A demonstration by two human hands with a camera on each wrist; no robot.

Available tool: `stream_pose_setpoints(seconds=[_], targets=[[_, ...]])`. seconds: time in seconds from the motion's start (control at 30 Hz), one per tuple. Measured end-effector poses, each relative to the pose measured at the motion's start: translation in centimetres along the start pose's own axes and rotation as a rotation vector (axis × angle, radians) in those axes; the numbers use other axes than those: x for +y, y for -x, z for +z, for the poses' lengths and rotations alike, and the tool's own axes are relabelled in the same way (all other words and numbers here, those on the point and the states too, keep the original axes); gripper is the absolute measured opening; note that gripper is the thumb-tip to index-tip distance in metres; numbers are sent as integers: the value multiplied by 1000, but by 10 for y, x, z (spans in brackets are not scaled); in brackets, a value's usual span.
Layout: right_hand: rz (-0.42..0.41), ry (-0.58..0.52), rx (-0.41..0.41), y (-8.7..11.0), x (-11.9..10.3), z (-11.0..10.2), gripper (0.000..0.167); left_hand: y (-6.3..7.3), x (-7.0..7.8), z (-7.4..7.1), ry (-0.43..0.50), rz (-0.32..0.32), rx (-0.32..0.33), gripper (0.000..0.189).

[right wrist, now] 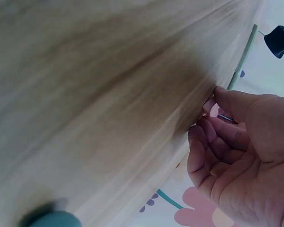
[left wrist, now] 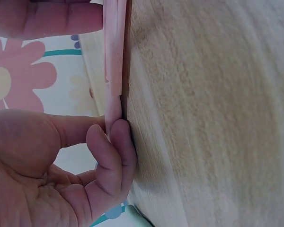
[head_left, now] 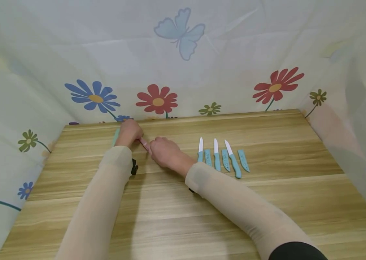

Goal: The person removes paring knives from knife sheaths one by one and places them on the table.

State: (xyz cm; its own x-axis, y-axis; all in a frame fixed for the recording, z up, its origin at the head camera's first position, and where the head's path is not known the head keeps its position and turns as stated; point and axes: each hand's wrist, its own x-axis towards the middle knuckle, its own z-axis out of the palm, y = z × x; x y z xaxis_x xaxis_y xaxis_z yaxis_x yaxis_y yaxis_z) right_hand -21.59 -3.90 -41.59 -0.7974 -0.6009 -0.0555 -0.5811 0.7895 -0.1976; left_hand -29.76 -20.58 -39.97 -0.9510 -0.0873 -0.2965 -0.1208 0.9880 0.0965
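A pink sheathed knife lies between my two hands, low over the wooden table. Its far end is in the grip of my left hand, whose thumb and fingers pinch the narrower pink handle in the left wrist view. At the other end, my right hand pinches the pink sheath. Bent fingers of the right hand hide most of that end in the right wrist view. Just left of my left hand is a mint-green strip, partly covered by that hand.
To the right of my right hand, several blue-handled knives with white blades, such as this knife, lie beside their blue sheaths. The wooden table ends at a flower-printed cloth wall.
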Motion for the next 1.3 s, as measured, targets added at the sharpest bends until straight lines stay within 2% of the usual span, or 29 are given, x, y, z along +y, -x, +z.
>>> stream_pose_setpoints(seconds=[0.07, 0.17, 0.27, 0.33, 0.4, 0.43, 0.5, 0.63, 0.77, 0.97, 1.13, 1.3], targets=[[4, -12, -2, 0, 0, 0, 36, 3, -1, 0, 10, 7, 7, 19], [5, -14, -19, 0, -1, 1, 37, 5, -1, -1, 23, 9, 18, 23], [10, -14, -42, 0, 0, 1, 32, 6, -1, -1, 45, -6, 20, 44], [13, -22, -47, 1, 2, 1, 29, 7, 0, -1, 75, -18, 23, 48], [16, -42, -45, 2, 3, -1, 29, 8, 0, -2, 131, -36, 20, 44], [17, -45, -42, 3, 3, -1, 29, 8, 0, -2, 161, -47, 20, 36], [19, -58, -31, 4, 4, -4, 31, 10, 0, -4, 231, -68, 18, 18], [47, -72, -21, 8, 8, -10, 29, 16, 0, -9, 432, -120, 15, 16], [69, -105, -12, 12, 13, -15, 26, 23, 1, -14, 594, -134, 22, 16], [78, -164, 1, 21, 25, -21, 21, 33, 3, -16, 841, -122, 10, 29], [62, -183, 7, 31, 33, -29, 27, 38, 9, -14, 1017, -119, 2, 36], [75, -233, 24, 42, 41, -34, 28, 47, 18, -12, 1184, -105, -6, 55]])
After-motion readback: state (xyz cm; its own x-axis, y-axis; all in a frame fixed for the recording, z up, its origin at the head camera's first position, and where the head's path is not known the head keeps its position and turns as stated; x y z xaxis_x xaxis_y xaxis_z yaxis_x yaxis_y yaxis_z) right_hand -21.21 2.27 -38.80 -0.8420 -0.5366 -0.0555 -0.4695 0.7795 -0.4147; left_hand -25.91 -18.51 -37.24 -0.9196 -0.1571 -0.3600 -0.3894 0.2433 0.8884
